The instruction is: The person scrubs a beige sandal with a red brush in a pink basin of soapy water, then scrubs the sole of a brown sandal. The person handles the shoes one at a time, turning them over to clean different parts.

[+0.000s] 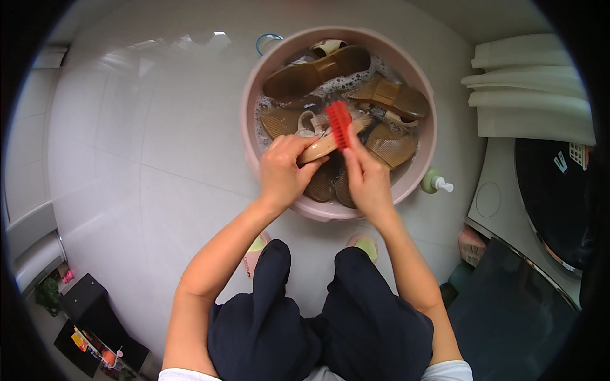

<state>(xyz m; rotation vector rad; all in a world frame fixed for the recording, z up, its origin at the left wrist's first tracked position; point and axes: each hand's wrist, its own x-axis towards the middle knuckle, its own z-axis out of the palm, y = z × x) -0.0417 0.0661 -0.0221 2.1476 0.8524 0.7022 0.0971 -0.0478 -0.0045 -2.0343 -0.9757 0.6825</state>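
Note:
Over a round pink plastic basin (252, 143) of sudsy water, my left hand (286, 164) grips one end of a beige sandal (318, 148), turned so that the edge of its sole shows. My right hand (367, 174) holds a red bristle brush (339, 125) against the sandal's side. Several more sandals lie in the water. One long brown sole (317, 74) faces up at the far side, and another sole (391, 97) rests at the right. Ribbed soles (391, 145) show near my right hand. Fingers and brush hide part of the held sandal.
A green pump bottle (431, 182) stands by the basin's right side. Behind the basin is a blue-rimmed clear container (268, 44). At the right is a front-loading washing machine (495, 190) beneath pale draped fabric (529, 100). A black rack (86, 305) stands at lower left.

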